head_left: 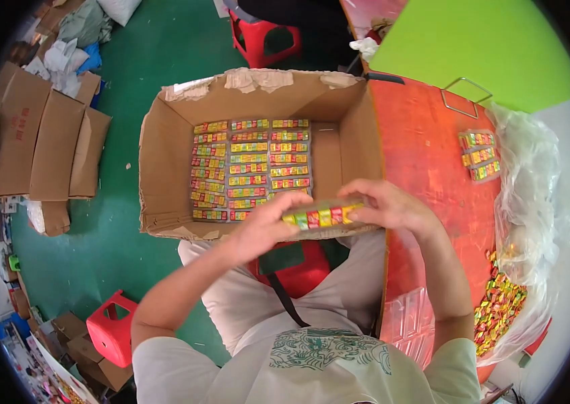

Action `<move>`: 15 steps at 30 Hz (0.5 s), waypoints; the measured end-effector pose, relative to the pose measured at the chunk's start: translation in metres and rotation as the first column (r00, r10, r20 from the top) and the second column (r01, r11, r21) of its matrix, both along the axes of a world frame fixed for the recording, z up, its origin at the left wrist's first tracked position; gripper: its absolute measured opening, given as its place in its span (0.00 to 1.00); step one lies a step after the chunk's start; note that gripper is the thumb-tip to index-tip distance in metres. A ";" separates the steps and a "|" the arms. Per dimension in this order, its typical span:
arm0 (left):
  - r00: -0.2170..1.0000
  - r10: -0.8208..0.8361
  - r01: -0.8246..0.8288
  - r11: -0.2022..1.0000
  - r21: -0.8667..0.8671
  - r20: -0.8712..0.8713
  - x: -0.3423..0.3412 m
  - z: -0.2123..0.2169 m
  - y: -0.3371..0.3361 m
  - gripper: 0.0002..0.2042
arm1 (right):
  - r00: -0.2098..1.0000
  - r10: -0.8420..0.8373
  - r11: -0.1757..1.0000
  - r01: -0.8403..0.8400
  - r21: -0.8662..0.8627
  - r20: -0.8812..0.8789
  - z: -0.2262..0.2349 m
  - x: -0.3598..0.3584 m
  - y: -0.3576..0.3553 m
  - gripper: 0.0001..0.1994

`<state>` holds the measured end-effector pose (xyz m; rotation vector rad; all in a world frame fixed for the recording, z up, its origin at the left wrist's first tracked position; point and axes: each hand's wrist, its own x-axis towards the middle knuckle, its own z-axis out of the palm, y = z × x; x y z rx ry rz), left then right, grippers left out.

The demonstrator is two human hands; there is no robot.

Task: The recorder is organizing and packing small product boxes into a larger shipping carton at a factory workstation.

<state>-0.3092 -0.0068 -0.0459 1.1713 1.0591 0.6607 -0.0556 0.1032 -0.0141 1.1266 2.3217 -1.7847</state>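
Between my two hands, over the near edge of an open cardboard box, is a clear plastic tray of small wrapped candies in yellow, red and green. My left hand grips its left end, fingers closed round it. The right end is held by my right hand, thumb and fingers curled over it. Inside the box, similar filled candy trays lie in three columns on the left and middle. A bare strip of cardboard shows along the box's right side. My hands and the held tray hide part of the nearest rows.
At right, a red-orange table carries a few filled trays, a metal handle, a heap of loose candies, clear plastic sheeting and empty clear trays. Red stools and cardboard boxes stand on the green floor.
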 end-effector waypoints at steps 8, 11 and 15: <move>0.993 -0.118 0.104 0.914 -0.392 -0.012 -0.082 -0.100 0.045 0.29 | 0.993 0.033 0.751 0.048 -0.658 0.110 -0.156 -0.087 0.048 0.20; 0.943 -0.277 0.211 0.925 -0.316 -0.182 -0.082 -0.118 0.052 0.32 | 0.964 0.064 0.715 0.135 -0.686 0.257 -0.187 -0.095 0.047 0.19; 0.835 -0.451 0.376 0.886 -0.272 -0.316 -0.090 -0.178 0.045 0.33 | 0.887 0.267 0.616 0.144 -0.775 0.377 -0.243 -0.089 0.045 0.18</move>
